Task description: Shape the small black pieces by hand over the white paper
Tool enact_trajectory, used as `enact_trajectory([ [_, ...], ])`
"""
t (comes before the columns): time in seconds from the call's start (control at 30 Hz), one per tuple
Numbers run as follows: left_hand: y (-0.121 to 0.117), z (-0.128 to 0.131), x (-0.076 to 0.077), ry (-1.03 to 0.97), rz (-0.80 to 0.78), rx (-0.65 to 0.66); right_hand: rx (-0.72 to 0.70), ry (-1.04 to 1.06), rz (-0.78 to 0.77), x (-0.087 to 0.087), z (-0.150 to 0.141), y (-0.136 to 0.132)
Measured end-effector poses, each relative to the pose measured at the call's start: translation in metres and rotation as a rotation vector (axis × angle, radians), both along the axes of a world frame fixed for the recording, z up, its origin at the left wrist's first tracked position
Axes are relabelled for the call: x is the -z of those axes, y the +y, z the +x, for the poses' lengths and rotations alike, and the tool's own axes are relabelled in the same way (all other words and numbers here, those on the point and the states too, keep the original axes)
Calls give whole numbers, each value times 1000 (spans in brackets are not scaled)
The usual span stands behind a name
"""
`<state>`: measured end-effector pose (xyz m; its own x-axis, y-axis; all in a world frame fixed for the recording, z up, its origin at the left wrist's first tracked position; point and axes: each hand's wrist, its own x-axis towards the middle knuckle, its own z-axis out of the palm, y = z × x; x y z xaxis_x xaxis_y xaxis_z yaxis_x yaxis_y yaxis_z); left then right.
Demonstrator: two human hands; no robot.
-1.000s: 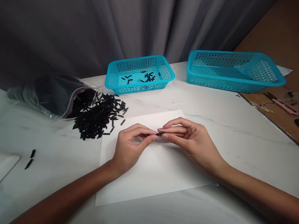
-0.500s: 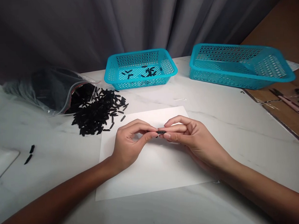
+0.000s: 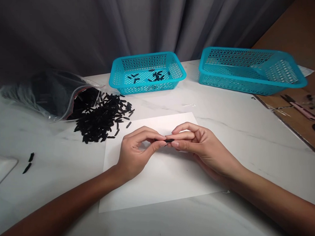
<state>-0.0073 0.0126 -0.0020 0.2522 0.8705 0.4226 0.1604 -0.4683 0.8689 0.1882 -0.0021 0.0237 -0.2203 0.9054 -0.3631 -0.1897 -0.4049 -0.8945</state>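
Between the fingertips of both hands is a small, narrow black piece (image 3: 169, 140), held level above a white sheet of paper (image 3: 154, 176). My left hand (image 3: 138, 149) pinches its left end with thumb and fingers. At the right end, the thumb and index finger of my right hand (image 3: 199, 140) close on it, the other fingers curled. A loose pile of similar slim black pieces (image 3: 100, 120) lies to the left, by the mouth of a clear zip bag (image 3: 55, 94). The exact kind of these pieces cannot be made out.
A blue mesh basket (image 3: 148, 87) at the back holds several black pieces; a second blue basket (image 3: 251, 82) stands to its right. Two black pieces (image 3: 27, 168) lie far left beside a white object (image 3: 4, 168). A pink-handled tool (image 3: 303, 109) rests at right.
Both hands stay in place, still pinching the black piece, which seems slightly rolled between the fingertips. The view has shifted a little.
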Motion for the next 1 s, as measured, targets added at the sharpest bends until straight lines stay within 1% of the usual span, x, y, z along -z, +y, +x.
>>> enact_trajectory([
  [0.1, -1, 1, -1, 22, 28, 14, 7, 6, 27, -1, 0, -1],
  [0.2, -1, 1, -3, 43, 70, 2, 5, -2, 59, -2, -1, -1],
  [0.33, -1, 2, -3, 57, 88, -16, 17, -83, 80, -2, -1, 0],
  [0.47, -2, 1, -2, 54, 83, -21, -4, -126, 92, -1, -1, -1],
  [0.73, -2, 2, -2, 70, 73, -36, -70, -126, 80, -3, 1, 1],
  [1.0, -3, 2, -1, 53, 70, -37, -68, -155, 74, -3, 1, 1],
])
